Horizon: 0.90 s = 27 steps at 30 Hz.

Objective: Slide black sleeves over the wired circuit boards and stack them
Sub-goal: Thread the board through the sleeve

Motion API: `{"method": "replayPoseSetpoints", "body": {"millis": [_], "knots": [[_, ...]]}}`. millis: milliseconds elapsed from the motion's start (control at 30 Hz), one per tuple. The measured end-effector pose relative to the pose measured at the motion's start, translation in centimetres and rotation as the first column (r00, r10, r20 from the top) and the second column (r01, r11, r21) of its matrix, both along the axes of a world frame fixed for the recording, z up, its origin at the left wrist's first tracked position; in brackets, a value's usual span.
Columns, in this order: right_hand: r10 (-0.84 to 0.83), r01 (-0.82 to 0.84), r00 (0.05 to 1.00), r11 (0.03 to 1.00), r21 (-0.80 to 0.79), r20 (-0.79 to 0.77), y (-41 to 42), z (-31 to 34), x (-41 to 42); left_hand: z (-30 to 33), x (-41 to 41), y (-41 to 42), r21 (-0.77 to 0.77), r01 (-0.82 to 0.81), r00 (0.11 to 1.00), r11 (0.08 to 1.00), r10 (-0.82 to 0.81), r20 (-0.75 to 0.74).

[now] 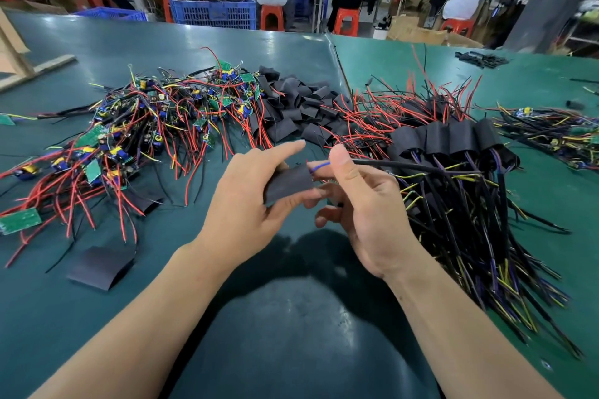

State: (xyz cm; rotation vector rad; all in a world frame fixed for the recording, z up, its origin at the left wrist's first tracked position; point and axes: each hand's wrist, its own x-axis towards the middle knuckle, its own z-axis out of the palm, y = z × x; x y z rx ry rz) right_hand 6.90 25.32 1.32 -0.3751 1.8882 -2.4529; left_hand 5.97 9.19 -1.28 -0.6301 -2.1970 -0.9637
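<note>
Clearly, the left hand grips a black sleeve between thumb and curled fingers, with the index finger stretched out above it, probably to keep the tube mouth open and turned toward the other hand. The right hand pinches a thick black cable with thin blue wires at the sleeve's edge. The board itself is not visible, so I judge it is already inside the sleeve or hidden behind the fingers.

Both hands work above the green table, near the body, where pushing is easy. To the right lies the stack of sleeved boards, their cables all pointing toward the person, so the finished piece has a short way to go. Behind the hands is the heap of empty sleeves, and to the left the pile of bare circuit boards with red wires. One flat loose sleeve lies apart, near the left forearm.
</note>
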Motion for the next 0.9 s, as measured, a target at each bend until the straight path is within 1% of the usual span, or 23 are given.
{"method": "replayPoseSetpoints", "body": {"millis": [100, 200, 267, 333, 400, 467, 567, 633, 700, 800, 900], "knots": [[-0.061, 0.063, 0.997, 0.997, 0.046, -0.056, 0.1, -0.3, 0.1, 0.1, -0.1, -0.1, -0.069, -0.062, 0.998, 0.996, 0.06, -0.023], [-0.034, 0.049, 0.991, 0.992, 0.119, -0.126, 0.2, -0.4, 0.3, 0.5, -0.1, 0.1, -0.093, -0.128, 0.992, 0.987, 0.128, -0.003], [-0.015, 0.026, 0.993, 0.996, 0.089, -0.119, 0.2, -0.5, 0.2, 0.6, -0.1, 0.3, -0.106, -0.168, 0.986, 0.98, 0.17, 0.002], [0.003, -0.001, 0.997, 0.999, 0.032, -0.072, 0.0, -0.5, 0.2, 0.5, 0.0, 0.5, -0.138, -0.197, 0.98, 0.971, 0.2, 0.011], [0.003, -0.002, 1.0, 1.0, 0.003, -0.031, -0.2, -0.6, 0.1, 0.5, 0.1, 0.8, -0.165, -0.179, 0.983, 0.97, 0.185, 0.021], [-0.048, 0.048, 0.999, 0.999, -0.001, -0.019, -0.1, -0.7, -0.2, 0.6, 0.1, 1.0, -0.178, -0.157, 0.987, 0.971, 0.163, 0.017], [-0.169, 0.172, 0.982, 0.985, 0.03, -0.086, 0.2, -0.8, -0.5, 0.6, 0.0, 1.1, -0.202, -0.136, 0.99, 0.97, 0.14, 0.004], [-0.206, 0.212, 0.97, 0.977, 0.033, -0.128, 0.2, -0.9, -0.5, 0.5, -0.1, 1.2, -0.22, -0.13, 0.991, 0.967, 0.135, 0.009], [-0.215, 0.229, 0.962, 0.971, 0.066, -0.169, 0.2, -1.0, -0.5, 0.4, -0.2, 1.1, -0.233, -0.134, 0.99, 0.963, 0.142, 0.018], [-0.194, 0.216, 0.963, 0.97, 0.108, -0.187, 0.1, -1.1, -0.3, 0.4, -0.2, 0.9, -0.252, -0.137, 0.989, 0.958, 0.146, 0.017], [-0.202, 0.257, 0.947, 0.943, 0.212, -0.251, -0.2, -1.0, 0.0, 0.3, -0.3, 0.8, -0.263, -0.128, 0.991, 0.956, 0.132, -0.001]]}}
